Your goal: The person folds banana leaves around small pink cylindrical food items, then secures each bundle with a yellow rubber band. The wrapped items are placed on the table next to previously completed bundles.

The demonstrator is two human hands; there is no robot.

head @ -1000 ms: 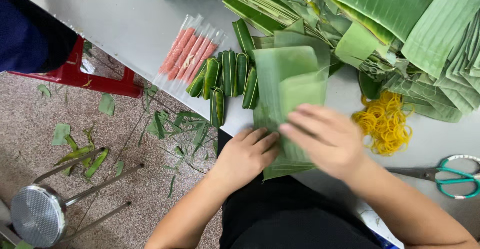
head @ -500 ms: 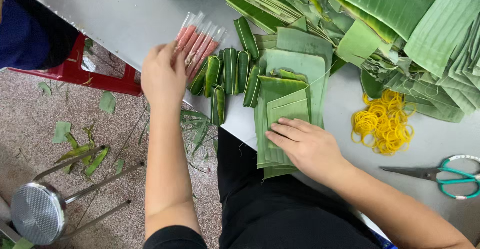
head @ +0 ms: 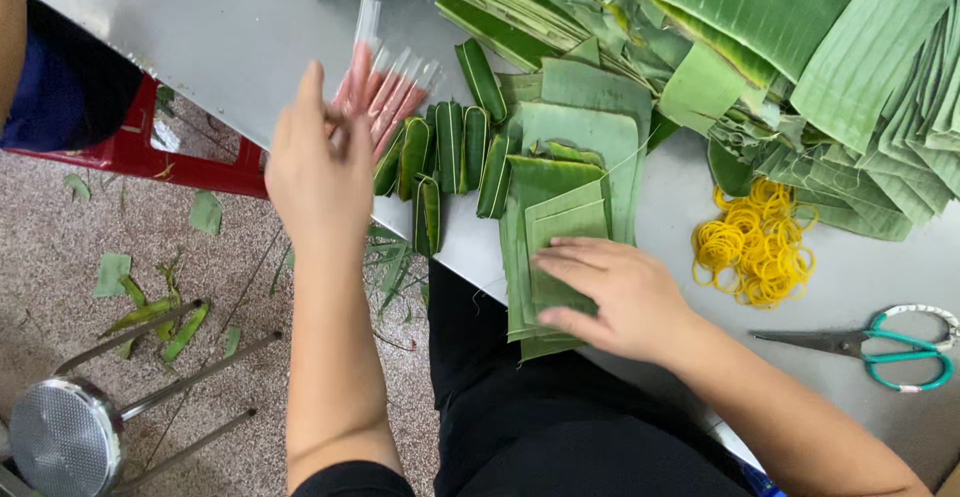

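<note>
Left hand (head: pixel 320 172) is pinching one pink sausage (head: pixel 357 75), lifting it off the sausage pile (head: pixel 395 97) by the table (head: pixel 200 27) edge. Right hand (head: pixel 615 297) is pressing flat, fingers spread, on stacked leaves (head: pixel 560 207) beside wrapped rolls (head: pixel 450 147).

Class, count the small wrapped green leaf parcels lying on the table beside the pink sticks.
7: one angled above the row, four upright in the row, one at its right end, one lower by the table edge. More may be hidden.
</note>
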